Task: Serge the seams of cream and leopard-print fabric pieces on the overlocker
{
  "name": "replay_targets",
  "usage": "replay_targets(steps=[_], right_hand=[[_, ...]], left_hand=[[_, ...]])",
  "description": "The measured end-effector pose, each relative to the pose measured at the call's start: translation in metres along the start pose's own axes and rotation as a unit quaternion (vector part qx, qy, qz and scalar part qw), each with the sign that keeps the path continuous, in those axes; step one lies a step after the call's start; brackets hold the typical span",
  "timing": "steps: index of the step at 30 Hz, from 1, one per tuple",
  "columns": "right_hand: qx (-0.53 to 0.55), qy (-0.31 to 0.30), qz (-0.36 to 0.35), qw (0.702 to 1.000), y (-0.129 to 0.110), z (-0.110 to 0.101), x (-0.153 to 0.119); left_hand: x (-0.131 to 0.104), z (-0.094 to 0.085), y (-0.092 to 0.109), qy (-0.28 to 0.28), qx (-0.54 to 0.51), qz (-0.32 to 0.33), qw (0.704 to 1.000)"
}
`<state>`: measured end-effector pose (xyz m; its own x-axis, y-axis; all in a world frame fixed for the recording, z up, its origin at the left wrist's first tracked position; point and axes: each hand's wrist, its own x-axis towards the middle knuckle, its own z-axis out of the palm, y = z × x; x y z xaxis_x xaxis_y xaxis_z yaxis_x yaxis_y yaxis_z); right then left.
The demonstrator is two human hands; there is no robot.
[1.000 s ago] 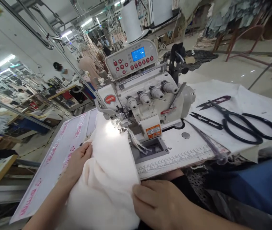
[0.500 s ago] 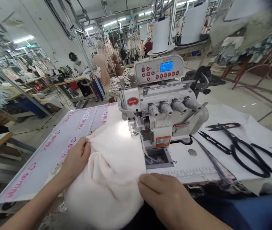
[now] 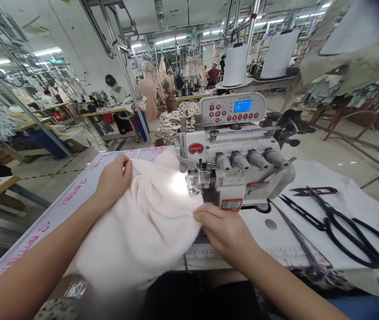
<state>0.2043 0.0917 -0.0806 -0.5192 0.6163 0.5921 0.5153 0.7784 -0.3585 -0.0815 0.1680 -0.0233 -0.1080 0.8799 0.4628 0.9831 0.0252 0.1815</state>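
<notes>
A soft, cream-white fleecy fabric piece [image 3: 143, 231] lies bunched in front of an overlock sewing machine [image 3: 236, 155]. Its far edge runs under the lit presser foot [image 3: 193, 189]. My left hand [image 3: 114, 178] pinches the fabric's upper left part, left of the needle area. With thumb and fingers closed, my right hand [image 3: 226, 229] grips the right edge, close in front of the presser foot. Between the two hands the cloth folds into a loose swirl, and its lower part hangs over the table's front edge.
Black scissors [image 3: 346, 226], thread snips [image 3: 316, 191] and a second black tool [image 3: 303, 213] lie on the white-covered right side. Thread cones [image 3: 236, 66] stand behind the machine. Printed plastic sheeting [image 3: 42, 231] covers the table's left. A co-worker [image 3: 116, 91] sits at a far table.
Both hands have moved forward with the fabric, my right hand coming nearer the presser foot. The view has tilted up slightly, so the machine sits lower and further right.
</notes>
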Motion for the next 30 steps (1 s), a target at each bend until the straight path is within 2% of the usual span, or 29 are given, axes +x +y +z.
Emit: replay_targets(steps=[2,3,4,6,8,9,10,12,16,19,22,24,27,29,30], right_hand=[[0.005,0.012,0.014,1.0,0.003,0.001,0.003],[0.008,0.018,0.024,1.0,0.004,0.002,0.002],[0.011,0.023,0.036,0.999,0.005,0.003,0.0],[0.017,0.025,0.063,0.998,0.004,0.006,-0.007],[0.027,0.042,0.092,0.994,0.001,0.01,-0.019],[0.037,0.061,0.109,0.991,-0.002,0.013,-0.026],[0.053,0.082,0.126,0.987,-0.006,0.016,-0.032],[0.102,0.099,0.157,0.977,-0.016,0.023,-0.045],[0.228,0.035,0.205,0.951,-0.035,0.041,-0.056],[0.358,0.033,0.261,0.896,-0.039,0.057,-0.052],[0.517,0.041,0.266,0.812,-0.04,0.074,-0.041],[0.605,0.045,0.263,0.75,-0.048,0.085,-0.03],[0.687,0.029,0.284,0.668,-0.077,0.1,-0.015],[0.714,0.004,0.304,0.631,-0.1,0.106,-0.012],[0.718,-0.012,0.313,0.622,-0.111,0.107,-0.014]], left_hand=[[-0.001,-0.001,0.009,0.001,-0.042,0.007,0.999],[-0.011,-0.004,0.015,0.015,-0.065,0.024,0.997],[-0.026,-0.008,0.024,0.036,-0.086,0.057,0.994],[-0.07,-0.019,0.04,0.086,-0.106,0.164,0.977],[-0.12,-0.028,0.051,0.065,-0.105,0.302,0.945],[-0.14,-0.03,0.053,0.033,-0.09,0.328,0.94],[-0.155,-0.032,0.052,0.017,-0.071,0.337,0.939],[-0.169,-0.033,0.043,-0.005,-0.054,0.313,0.948],[-0.151,-0.042,0.018,-0.081,-0.108,0.25,0.959],[-0.132,-0.058,0.018,-0.101,-0.122,0.185,0.97],[-0.123,-0.074,0.037,-0.071,-0.134,0.137,0.979],[-0.122,-0.08,0.055,-0.088,-0.16,0.148,0.972],[-0.121,-0.075,0.079,-0.207,-0.144,0.182,0.95],[-0.118,-0.064,0.086,-0.266,-0.085,0.198,0.94],[-0.115,-0.058,0.086,-0.278,-0.053,0.202,0.937]])
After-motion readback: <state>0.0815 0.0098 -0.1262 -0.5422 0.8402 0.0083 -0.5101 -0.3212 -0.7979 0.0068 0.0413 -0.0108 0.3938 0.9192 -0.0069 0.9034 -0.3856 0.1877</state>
